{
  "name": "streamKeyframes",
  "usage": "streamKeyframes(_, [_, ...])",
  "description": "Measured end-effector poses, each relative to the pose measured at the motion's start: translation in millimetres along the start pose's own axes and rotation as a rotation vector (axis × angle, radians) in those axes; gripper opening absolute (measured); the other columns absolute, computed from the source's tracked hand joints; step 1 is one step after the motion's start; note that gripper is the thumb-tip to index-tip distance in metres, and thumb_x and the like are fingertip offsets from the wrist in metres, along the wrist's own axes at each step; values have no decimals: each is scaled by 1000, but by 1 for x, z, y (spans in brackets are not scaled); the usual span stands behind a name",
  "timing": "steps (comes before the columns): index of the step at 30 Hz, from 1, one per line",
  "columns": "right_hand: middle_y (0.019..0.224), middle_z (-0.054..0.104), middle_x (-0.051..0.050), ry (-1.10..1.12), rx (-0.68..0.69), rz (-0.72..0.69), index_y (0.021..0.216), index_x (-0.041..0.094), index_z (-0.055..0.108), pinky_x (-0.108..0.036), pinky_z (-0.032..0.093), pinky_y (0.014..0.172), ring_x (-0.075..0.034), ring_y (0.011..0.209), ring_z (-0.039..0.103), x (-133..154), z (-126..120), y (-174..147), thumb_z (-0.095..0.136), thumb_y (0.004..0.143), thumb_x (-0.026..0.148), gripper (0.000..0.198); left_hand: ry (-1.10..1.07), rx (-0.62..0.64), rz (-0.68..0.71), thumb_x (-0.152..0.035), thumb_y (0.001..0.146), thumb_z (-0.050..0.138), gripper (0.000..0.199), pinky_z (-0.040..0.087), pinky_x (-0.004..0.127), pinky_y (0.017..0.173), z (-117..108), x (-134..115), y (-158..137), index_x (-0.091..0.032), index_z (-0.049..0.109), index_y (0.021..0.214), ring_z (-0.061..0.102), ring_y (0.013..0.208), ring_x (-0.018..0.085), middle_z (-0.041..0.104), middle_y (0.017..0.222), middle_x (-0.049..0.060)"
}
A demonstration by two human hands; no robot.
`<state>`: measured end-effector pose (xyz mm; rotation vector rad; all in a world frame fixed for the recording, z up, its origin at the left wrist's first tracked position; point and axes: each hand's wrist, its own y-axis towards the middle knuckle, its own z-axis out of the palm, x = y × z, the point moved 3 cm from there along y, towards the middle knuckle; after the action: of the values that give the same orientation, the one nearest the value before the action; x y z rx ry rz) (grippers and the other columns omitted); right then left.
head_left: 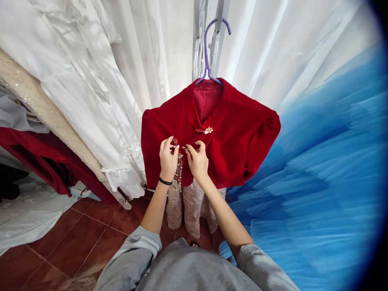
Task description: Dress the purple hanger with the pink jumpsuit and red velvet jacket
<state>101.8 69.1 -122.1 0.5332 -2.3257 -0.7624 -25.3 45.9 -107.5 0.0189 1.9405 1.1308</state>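
A red velvet jacket (233,117) hangs from a purple hanger (207,48) in front of me. On its front, below the collar, sits a pearl-and-red-bead ornament (208,130). My left hand (168,159), with a black band at the wrist, pinches a red beaded ornament (175,141) at the jacket's front. Strands of a beaded tassel (178,171) dangle beside those fingers. My right hand (198,162) is closed in a pinch on a small gold-coloured piece (184,148), close to the left fingertips. Whether the two pieces are joined cannot be made out.
White garments (87,81) hang on the left beside a sparkly beige strip (54,109) and dark red cloth (45,161). A blue tulle skirt (327,173) fills the right side. Pale shiny fabric (192,206) hangs below the jacket, over the red tiled floor (91,234).
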Motion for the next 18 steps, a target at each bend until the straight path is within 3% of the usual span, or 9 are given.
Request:
streamKeyframes(3, [132,47,-17,-18,21,-14,136,23,53,-27,51,59,-24,106,58,-2,2,3,41,96,24,41,42,-26,-17,-14,82,60,31,53,30,80,1,5,5,-17,59,113,61,86,15,63,108,9])
streamKeyframes(6, [121,54,-14,-40,35,-67,128,22,57,-26,47,59,-23,102,58,1,1,1,38,98,23,36,30,-20,-47,-14,80,63,28,52,29,79,-1,7,3,-16,59,108,63,86,15,66,97,7])
streamKeyframes(10, [105,61,-11,-24,51,-28,116,17,60,-25,42,57,-19,85,60,6,0,-3,41,97,25,27,-24,-22,-147,-18,80,65,17,51,24,68,-4,5,-4,-14,60,96,61,73,12,65,82,4])
streamKeyframes(13, [111,60,-12,3,42,8,110,17,60,-25,42,56,-20,86,60,5,2,-4,43,96,24,23,-93,17,-219,-22,80,65,10,49,22,63,-7,2,-10,-15,62,86,59,65,11,63,75,1])
streamKeyframes(16, [121,57,-14,122,18,-45,114,17,60,-29,49,68,-22,97,60,2,5,-2,42,96,23,26,-127,19,-234,-25,81,65,8,51,23,70,-11,-2,-15,-17,63,80,62,70,11,66,76,1])
streamKeyframes(18, [115,59,-13,264,-5,-94,114,17,62,-32,51,78,-22,98,60,1,3,0,44,96,24,27,-172,10,-239,-26,79,67,10,52,25,75,-14,-4,-17,-16,65,81,65,76,13,69,81,3])
